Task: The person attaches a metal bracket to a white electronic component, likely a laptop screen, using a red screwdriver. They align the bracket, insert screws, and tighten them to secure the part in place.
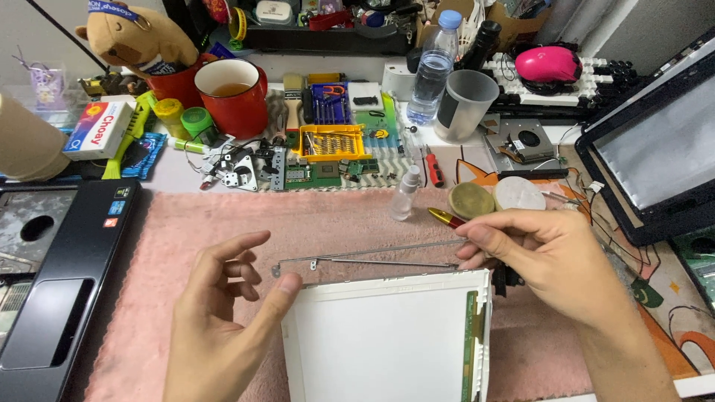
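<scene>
A white rectangular display panel [380, 342] lies on a pink towel [171, 223], its green circuit strip along the right edge. My left hand [223, 320] rests at the panel's upper left corner, thumb on the corner, fingers spread. My right hand [547, 253] pinches the right ends of two thin metal bracket strips [365, 257] that stretch leftward just above the panel's top edge. A red and gold screwdriver [445, 217] pokes out beside the right fingers.
Dark laptop base [59, 290] at left. Laptop lid with screen [655, 149] at right. Behind the towel: red mug [234, 93], yellow bit tray [331, 141], small spray bottle [406, 193], water bottle [432, 67], grey cup [465, 104], two round pads [491, 197], loose parts.
</scene>
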